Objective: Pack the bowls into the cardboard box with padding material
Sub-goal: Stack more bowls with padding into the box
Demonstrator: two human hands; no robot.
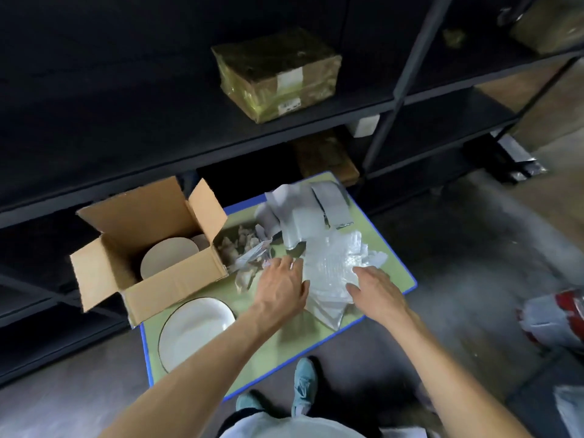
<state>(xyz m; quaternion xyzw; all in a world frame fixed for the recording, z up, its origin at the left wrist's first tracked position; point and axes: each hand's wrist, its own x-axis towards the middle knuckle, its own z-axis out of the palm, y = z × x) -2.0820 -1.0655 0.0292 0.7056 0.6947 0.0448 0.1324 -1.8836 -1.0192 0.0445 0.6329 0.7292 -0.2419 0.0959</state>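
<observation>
An open cardboard box [177, 286] stands at the left of a low green table [392, 273], flaps up. Inside it a beige bowl [169, 256] leans on edge, with a second one [200, 240] partly hidden behind. A white bowl [196, 330] with a dark rim lies on the table in front of the box. Clear bubble wrap [335, 260] lies in a heap at the table's middle right. My left hand [281, 289] reaches over its left edge with fingers spread. My right hand [376, 292] rests flat on its right side.
Grey padded sheets [309, 207] and crumpled paper [240, 245] lie at the table's far end. Dark metal shelving [158, 147] stands behind, bearing a wrapped parcel [278, 74]. A red-and-white wrapped object [556, 317] lies on the floor at right. My shoes [303, 384] stand near the table's front edge.
</observation>
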